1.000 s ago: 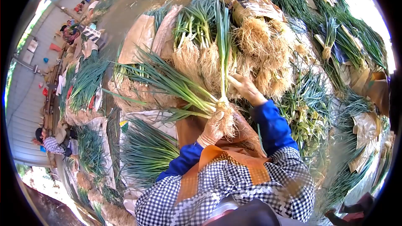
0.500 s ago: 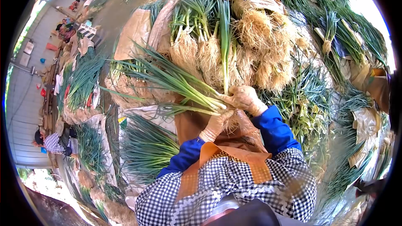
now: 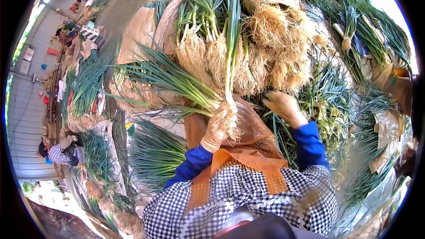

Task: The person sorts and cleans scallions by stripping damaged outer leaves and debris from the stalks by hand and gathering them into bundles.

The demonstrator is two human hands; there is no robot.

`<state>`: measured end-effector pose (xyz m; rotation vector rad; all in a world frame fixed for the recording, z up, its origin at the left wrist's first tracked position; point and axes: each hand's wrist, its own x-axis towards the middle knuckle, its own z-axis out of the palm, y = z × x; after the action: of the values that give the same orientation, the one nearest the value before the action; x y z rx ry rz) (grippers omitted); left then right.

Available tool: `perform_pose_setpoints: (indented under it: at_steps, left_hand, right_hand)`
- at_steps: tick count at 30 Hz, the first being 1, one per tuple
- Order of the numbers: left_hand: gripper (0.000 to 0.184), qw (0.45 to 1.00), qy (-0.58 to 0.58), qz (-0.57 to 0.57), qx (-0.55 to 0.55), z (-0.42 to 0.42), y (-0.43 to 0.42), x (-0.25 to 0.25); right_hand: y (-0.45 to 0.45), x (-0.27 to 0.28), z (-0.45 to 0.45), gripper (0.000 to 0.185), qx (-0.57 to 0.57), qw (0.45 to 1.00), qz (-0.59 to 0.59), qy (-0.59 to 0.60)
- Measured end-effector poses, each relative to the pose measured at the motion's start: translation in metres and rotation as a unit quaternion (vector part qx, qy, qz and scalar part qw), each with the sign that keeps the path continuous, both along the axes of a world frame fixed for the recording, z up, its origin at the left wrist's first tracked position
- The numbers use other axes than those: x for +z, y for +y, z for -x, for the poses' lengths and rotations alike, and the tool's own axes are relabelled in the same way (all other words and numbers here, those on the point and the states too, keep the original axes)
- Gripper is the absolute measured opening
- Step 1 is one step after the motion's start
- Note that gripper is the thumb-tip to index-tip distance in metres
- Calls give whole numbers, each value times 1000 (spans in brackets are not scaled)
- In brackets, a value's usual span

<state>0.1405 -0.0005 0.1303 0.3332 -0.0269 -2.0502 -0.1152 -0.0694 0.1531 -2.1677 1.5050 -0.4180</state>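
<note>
My left hand (image 3: 215,129) is closed round the lower stalks of a bunch of green onions (image 3: 195,89). Their green leaves fan toward the upper left, and the pale roots hang over my fingers. One thicker stalk (image 3: 230,62) stands out, pointing straight up from the hand. My right hand (image 3: 285,107) is apart from the bunch, over the edge of a pile of loose leaves (image 3: 325,110). Its thumb and forefinger are apart with nothing visible between them; the other fingers are partly hidden. An orange-brown apron (image 3: 250,119) covers my lap.
Rooted onion bundles (image 3: 192,53) lie ahead, with a large wrapped bundle (image 3: 270,22) beyond my right hand. Another heap of green onions (image 3: 155,157) lies at my left. More bundles (image 3: 374,40) cover the far right. A person (image 3: 59,152) sits at the far left.
My right hand has left the bunch and moved right, to the leaf pile. My left hand keeps its hold; the bunch has shifted slightly left and its roots now show.
</note>
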Motion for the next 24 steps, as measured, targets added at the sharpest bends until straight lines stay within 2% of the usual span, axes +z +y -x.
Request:
perform_pose_setpoints:
  at_steps: [1,2,3,4,5,7,8,9,10,11,12,13,14,15,16,17,18,19,20,21,22,23,24]
  left_hand:
    - [31,1000,-28,-10,9,1,2,5]
    - [31,998,-55,-14,17,2,-1,9]
    - [31,998,-59,-8,17,1,-3,8]
    - [30,1000,-25,-3,13,0,-3,4]
    - [28,1000,8,2,10,-2,-2,2]
    - [25,999,-4,-10,38,-4,0,11]
    - [26,999,-13,-16,45,-5,3,9]
    - [27,998,-21,-25,51,-7,6,6]
    - [30,980,-155,-74,96,4,5,32]
    - [32,941,-286,-120,138,15,4,59]
    - [41,998,53,18,21,-9,-5,13]
    - [41,998,53,21,20,-18,-9,18]
    - [43,991,117,55,-40,-24,-15,28]
    - [45,974,182,92,-101,-27,-20,41]
    - [43,977,169,121,-53,-30,-20,65]
    - [42,977,155,147,-4,-32,-19,90]
    - [35,957,173,231,-5,-39,-27,107]
    - [30,930,190,313,-4,-44,-31,119]
    - [32,924,160,346,6,-52,-32,124]
    - [36,917,130,376,16,-56,-31,126]
    - [37,927,103,358,36,-56,-34,116]
    - [39,962,-5,257,91,-40,-20,120]
    - [42,966,-82,227,94,-30,-15,108]
  right_hand:
    - [-9,4,-26,38,-15,995,-40,-86]
    - [-11,7,-51,40,-8,967,-26,-254]
    - [-19,23,-71,42,21,952,-85,-292]
    - [-35,-3,-90,41,35,919,-219,-326]
    - [-37,-22,-109,36,34,915,-129,-381]
    - [-26,6,-118,31,33,981,63,-182]
    - [-22,7,-117,32,50,971,152,-180]
    - [-12,8,-112,36,105,974,191,-54]
    - [0,23,-101,37,198,959,186,-77]
    - [7,37,-85,38,289,935,181,-100]
    - [6,46,-66,23,396,889,123,-193]
    - [1,47,-42,10,494,821,62,-280]
    - [-18,18,-25,19,488,796,-92,-346]
    - [-41,11,-9,23,365,790,-312,-382]
    - [-61,17,-18,27,243,898,-192,-312]
    - [-81,24,-28,34,83,973,-94,-192]
    - [-101,31,-37,40,-68,992,-56,-95]
    - [-120,26,-45,47,-68,990,-34,-120]
    - [-144,1,-58,50,-86,992,18,-94]
    - [-162,-1,-63,50,-46,998,-22,-47]
    - [-169,-9,-67,48,-36,998,12,-41]
    - [-172,-10,-69,46,-27,998,46,-34]
    - [-174,-11,-67,46,-27,998,46,-33]
